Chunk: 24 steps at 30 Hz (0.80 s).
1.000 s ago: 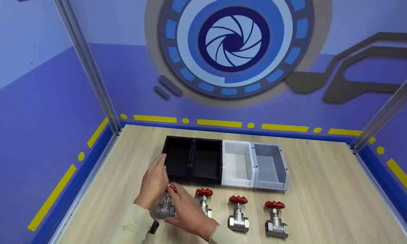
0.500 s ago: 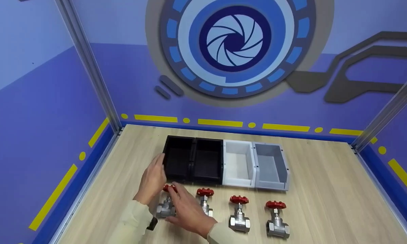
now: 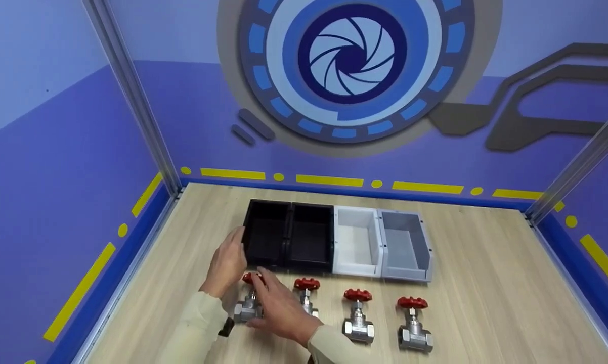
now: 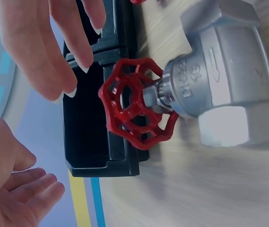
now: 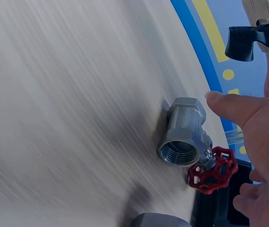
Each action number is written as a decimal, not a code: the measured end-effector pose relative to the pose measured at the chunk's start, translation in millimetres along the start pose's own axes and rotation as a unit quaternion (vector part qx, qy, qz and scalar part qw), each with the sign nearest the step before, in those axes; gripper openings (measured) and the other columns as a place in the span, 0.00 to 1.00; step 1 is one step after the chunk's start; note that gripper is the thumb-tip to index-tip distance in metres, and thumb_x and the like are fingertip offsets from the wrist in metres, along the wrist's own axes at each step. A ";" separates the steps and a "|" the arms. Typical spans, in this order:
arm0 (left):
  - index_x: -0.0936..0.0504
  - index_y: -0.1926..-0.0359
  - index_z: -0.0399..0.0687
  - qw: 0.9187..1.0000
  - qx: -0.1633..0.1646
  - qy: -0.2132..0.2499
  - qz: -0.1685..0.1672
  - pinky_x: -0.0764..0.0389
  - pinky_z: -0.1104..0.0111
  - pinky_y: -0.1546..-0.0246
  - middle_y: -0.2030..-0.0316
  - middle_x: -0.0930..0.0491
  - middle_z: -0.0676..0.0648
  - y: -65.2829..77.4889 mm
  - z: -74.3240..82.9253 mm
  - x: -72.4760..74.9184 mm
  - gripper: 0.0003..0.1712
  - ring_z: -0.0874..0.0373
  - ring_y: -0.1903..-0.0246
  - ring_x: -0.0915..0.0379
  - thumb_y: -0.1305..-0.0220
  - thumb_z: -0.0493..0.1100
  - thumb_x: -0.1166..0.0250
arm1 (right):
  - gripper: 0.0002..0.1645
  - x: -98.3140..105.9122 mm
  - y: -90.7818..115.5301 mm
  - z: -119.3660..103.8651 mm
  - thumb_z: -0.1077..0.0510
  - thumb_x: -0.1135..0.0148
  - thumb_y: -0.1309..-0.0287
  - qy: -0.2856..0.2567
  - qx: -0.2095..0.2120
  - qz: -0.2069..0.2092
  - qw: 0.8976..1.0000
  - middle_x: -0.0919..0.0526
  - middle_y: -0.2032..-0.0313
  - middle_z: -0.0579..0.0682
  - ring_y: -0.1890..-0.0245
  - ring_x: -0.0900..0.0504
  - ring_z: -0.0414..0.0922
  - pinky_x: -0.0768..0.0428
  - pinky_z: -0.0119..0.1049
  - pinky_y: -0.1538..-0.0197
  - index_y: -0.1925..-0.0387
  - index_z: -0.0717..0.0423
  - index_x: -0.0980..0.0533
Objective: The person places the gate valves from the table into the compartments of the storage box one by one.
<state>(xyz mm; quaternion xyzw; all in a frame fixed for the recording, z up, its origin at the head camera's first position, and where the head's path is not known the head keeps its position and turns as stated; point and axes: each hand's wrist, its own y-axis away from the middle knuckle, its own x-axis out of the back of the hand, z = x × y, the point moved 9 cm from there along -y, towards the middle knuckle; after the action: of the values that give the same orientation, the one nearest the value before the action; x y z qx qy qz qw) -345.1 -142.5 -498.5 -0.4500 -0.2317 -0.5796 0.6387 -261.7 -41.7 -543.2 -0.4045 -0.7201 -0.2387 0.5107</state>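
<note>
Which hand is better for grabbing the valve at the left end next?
Probably the right hand: it partly covers that valve in the head view. The left hand is farther forward, beside the end black bin.

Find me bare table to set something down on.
Bare: the table right of the gray bin and rightmost valve; also between the left hand and left wall. Crowded: around the leftmost valve, hemmed by that hand, the right hand and a black bin.

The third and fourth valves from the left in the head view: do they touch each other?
Apart. The head view shows it: bare tabletop runs between the third valve and the fourth valve along their whole length.
</note>
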 end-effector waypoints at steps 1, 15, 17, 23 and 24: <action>0.31 0.36 0.36 1.000 -0.001 0.000 0.003 0.25 0.55 0.42 0.38 0.28 0.39 -0.2 -1.3 -0.1 0.24 0.45 0.40 0.28 0.32 0.30 0.47 | 0.58 -0.2 -0.6 0.1 0.37 0.29 0.52 0.000 0.002 0.001 1.000 0.45 0.27 0.57 0.28 0.40 0.51 0.30 0.44 0.34 0.27 0.53 0.46; 0.30 0.37 0.31 0.999 -0.034 -0.005 0.016 0.23 0.54 0.46 0.40 0.26 0.36 -5.3 -6.0 -7.0 0.23 0.42 0.43 0.26 0.33 0.28 0.49 | 0.61 -11.6 -8.5 10.3 0.39 0.26 0.56 -0.014 -0.033 -0.018 0.999 0.45 0.26 0.57 0.27 0.42 0.51 0.34 0.45 0.31 0.26 0.52 0.47; 0.30 0.37 0.31 0.999 -0.038 -0.008 0.019 0.23 0.54 0.46 0.40 0.26 0.36 -6.2 -7.3 -7.8 0.23 0.42 0.43 0.26 0.34 0.28 0.48 | 0.62 -12.8 -9.2 10.0 0.39 0.26 0.56 -0.011 -0.032 -0.020 0.999 0.45 0.26 0.58 0.27 0.42 0.52 0.34 0.45 0.30 0.26 0.53 0.47; 0.29 0.37 0.31 0.999 -0.041 -0.009 0.008 0.23 0.53 0.45 0.41 0.26 0.35 -8.7 -15.5 -12.4 0.23 0.42 0.43 0.26 0.34 0.29 0.47 | 0.64 -17.8 -10.3 8.7 0.38 0.25 0.58 -0.004 -0.032 -0.028 0.999 0.44 0.27 0.59 0.27 0.42 0.53 0.36 0.45 0.30 0.26 0.56 0.48; 0.29 0.37 0.32 0.999 -0.039 -0.010 0.006 0.24 0.54 0.45 0.42 0.25 0.36 -9.3 -17.4 -13.0 0.24 0.42 0.43 0.26 0.34 0.29 0.47 | 0.64 -18.4 -10.5 8.2 0.38 0.25 0.58 -0.002 -0.030 -0.027 0.999 0.43 0.27 0.59 0.27 0.41 0.53 0.36 0.45 0.30 0.26 0.56 0.47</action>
<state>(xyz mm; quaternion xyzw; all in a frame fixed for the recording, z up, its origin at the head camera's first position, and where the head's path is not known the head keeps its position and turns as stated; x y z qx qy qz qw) -360.8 -149.6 -514.8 -0.4819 -0.2128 -0.5800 0.6213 -272.1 -47.5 -562.5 -0.4007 -0.7240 -0.2734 0.4905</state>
